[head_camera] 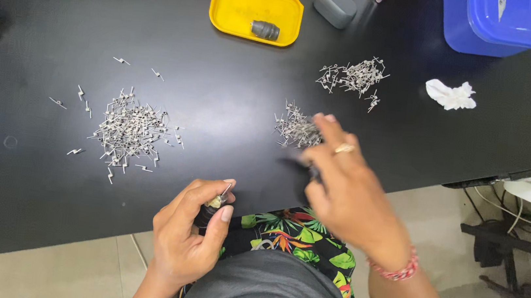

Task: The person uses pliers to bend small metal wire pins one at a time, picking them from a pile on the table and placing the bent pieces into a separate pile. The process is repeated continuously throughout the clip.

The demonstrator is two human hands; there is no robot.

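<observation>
At six o'clock, just off the near edge of the black table (231, 99), the left hand (187, 239) grips a small dark cylindrical part (212, 208) with a metal tip, fingers curled shut around it. Toward two o'clock from it, the right hand (341, 183) reaches onto a small pile of bent wire pieces (295, 129); it is blurred, so I cannot tell its grip. Bare tabletop lies between this pile and the larger pile (130, 131) at nine o'clock. At twelve o'clock sits a yellow tray (241, 5).

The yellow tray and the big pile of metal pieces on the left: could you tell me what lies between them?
In the head view, only bare black table separates the yellow tray from the big pile, apart from two stray pieces.
</observation>
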